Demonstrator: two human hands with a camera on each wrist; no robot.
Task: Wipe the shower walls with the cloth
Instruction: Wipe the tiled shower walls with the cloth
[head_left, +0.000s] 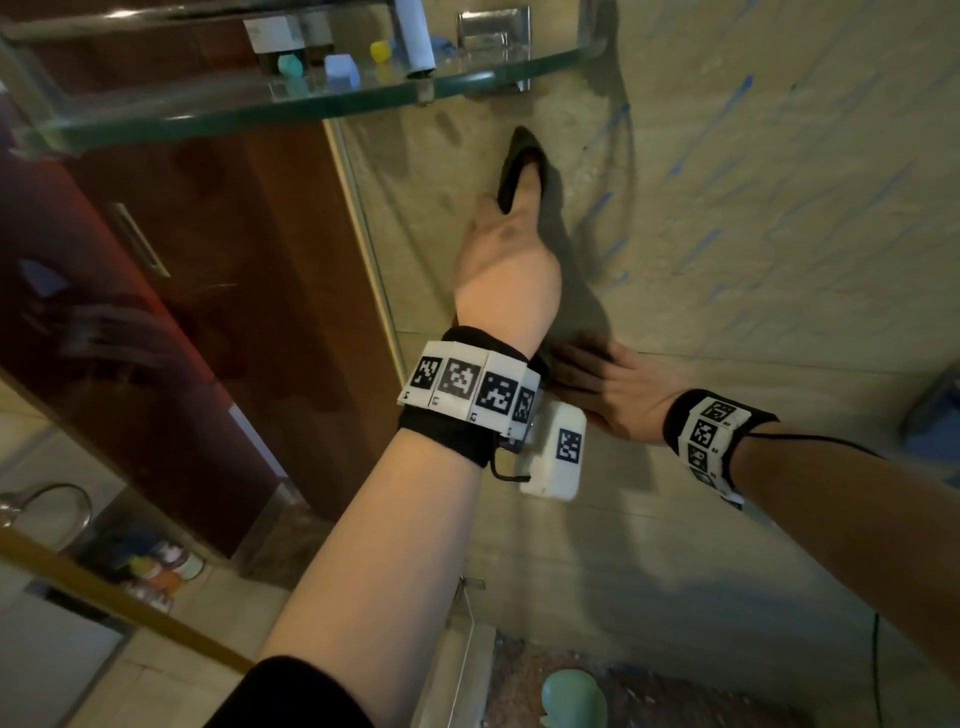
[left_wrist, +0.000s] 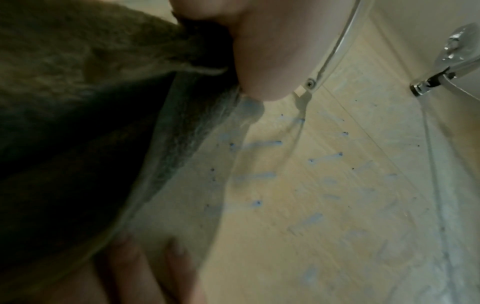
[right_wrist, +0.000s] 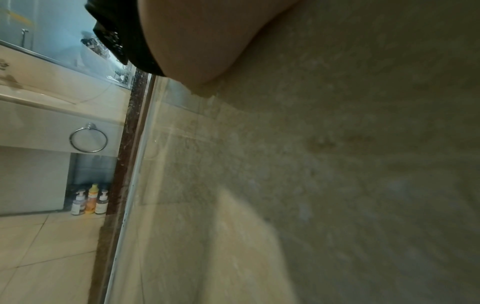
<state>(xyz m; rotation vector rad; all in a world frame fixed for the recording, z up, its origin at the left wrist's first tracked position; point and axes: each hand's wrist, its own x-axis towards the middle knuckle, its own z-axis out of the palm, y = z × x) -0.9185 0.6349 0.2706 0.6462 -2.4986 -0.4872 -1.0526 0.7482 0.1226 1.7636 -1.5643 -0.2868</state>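
Here, two hands (head_left: 506, 260) (head_left: 602, 395) press one cloth (head_left: 524, 156) against the wall (head_left: 753, 234).

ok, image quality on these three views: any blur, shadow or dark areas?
Head view: dim, warm light; the left hand casts a long shadow on the tiled wall, edges bend from wide-angle distortion. Left wrist view: the cloth fills the left side, dark and soft. Right wrist view: wall smeared by motion blur, the bottles beyond the glass sharper.
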